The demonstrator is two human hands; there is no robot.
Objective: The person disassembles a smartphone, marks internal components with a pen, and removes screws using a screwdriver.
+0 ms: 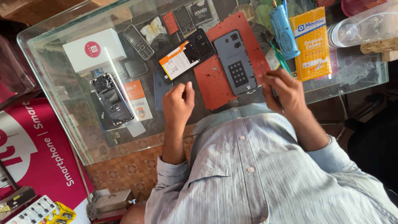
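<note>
We were looking at a small phone repair shop. A glass counter (62, 83) carried several handsets in pieces: an opened smartphone (185, 57) with its battery showing lay near the middle, a detached grey back cover (237, 62) rested on a red work mat (211, 81), and a stripped phone frame (112, 98) sat toward the left edge. Old keypad phones (138, 41) lay toward the far edge beside a white phone box (94, 49). A yellow parts packet (311, 43) and a blue tool (284, 31) stood by the right end. A red smartphone banner (37, 153) hung below the counter's left side.
</note>
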